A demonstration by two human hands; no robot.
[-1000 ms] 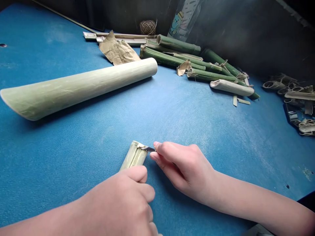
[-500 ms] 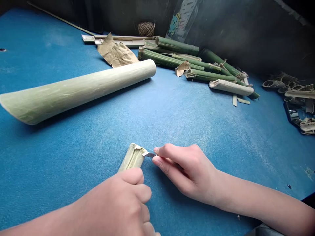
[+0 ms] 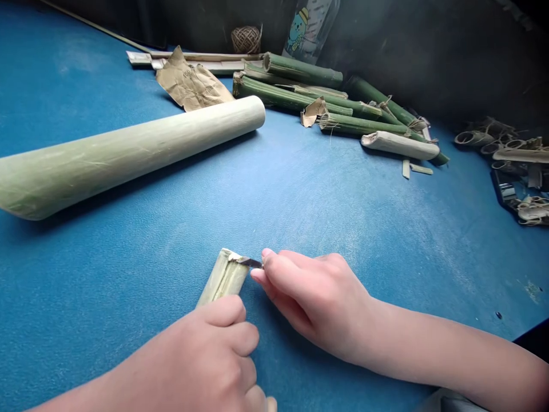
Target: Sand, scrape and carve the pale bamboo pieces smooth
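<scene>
Soft, even light falls from above and somewhat from the far side onto the blue table (image 3: 128, 246), bright enough to show its grain. A pale sheen spreads across the table right of centre. The long pale tube (image 3: 128, 150) casts a soft shadow on its near side; the right hand (image 3: 315, 297) darkens the table just beneath it. The far background is dim, almost black. The near left hand (image 3: 201, 366) is slightly soft. Lines bow toward the edges, a wide-angle stretch.
</scene>
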